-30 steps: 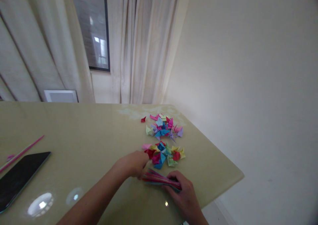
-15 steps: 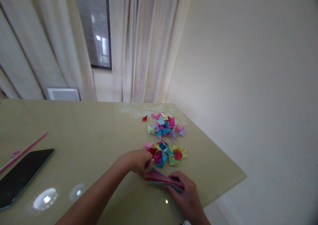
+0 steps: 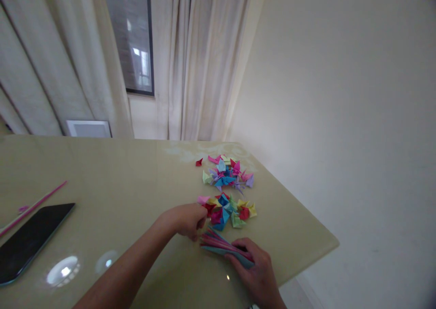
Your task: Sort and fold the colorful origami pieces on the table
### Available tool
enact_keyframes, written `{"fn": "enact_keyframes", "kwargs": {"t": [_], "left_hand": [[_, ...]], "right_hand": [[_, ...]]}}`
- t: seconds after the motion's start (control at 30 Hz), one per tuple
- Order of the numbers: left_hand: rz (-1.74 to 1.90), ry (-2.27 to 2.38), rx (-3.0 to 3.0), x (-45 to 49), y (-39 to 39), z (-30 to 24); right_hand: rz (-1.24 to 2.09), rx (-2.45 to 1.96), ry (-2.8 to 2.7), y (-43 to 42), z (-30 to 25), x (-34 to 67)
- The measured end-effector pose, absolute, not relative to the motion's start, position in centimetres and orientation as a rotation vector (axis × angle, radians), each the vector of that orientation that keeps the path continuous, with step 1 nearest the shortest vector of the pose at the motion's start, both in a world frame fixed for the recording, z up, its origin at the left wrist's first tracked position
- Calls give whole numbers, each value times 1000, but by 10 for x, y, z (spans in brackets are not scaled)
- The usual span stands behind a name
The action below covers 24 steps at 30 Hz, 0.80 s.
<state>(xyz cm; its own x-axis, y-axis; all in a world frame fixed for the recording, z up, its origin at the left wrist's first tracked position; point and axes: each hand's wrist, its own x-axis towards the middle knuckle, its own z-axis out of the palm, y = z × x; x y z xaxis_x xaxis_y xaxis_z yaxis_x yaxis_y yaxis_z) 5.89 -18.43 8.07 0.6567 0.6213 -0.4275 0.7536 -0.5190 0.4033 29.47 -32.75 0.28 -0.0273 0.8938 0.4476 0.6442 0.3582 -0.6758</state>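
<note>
A fanned stack of coloured paper (image 3: 221, 245), pink, red and blue, is gripped near its right end by my right hand (image 3: 257, 266), thumb below and fingers over the top. Close to the stack's spread left end is my left hand (image 3: 190, 220), its fingers curled in; whether anything is between them is hidden. Just beyond my hands lies a cluster of small folded paper pieces (image 3: 225, 211) in red, blue, green and yellow. Farther back sits a second cluster of folded paper pieces (image 3: 225, 177), pink, purple and blue, with one red folded piece (image 3: 199, 162) apart from it.
On the left of the glossy table (image 3: 129, 177) lie a dark phone-like slab (image 3: 32, 238) and a pink and white stick (image 3: 37, 204). The table's right edge runs along a pale wall (image 3: 340, 118). Curtains (image 3: 207, 63) hang behind the table.
My left hand has drawn slightly left and up from the stack's end, where it was touching. The stack's left edges now fan out more. My right hand keeps its hold.
</note>
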Motion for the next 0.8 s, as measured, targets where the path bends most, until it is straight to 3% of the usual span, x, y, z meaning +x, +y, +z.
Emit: {"fn": "enact_keyframes", "kwargs": {"t": [0.17,0.37,0.67,0.8], "left_hand": [[-318,836,2225,63,-184,83],[-275,1108,2301,47,-175,84],[-221,856,2213,66,-185,82],[-219,998,2310,57,-185,84]], "right_hand": [[326,-1363,-1772,-327,2,296],[302,-1344,-1791,-326,0,296],[372,-1332,-1834,-326,-2,296],[383,-1320,-1830,-326,-3,295]]}}
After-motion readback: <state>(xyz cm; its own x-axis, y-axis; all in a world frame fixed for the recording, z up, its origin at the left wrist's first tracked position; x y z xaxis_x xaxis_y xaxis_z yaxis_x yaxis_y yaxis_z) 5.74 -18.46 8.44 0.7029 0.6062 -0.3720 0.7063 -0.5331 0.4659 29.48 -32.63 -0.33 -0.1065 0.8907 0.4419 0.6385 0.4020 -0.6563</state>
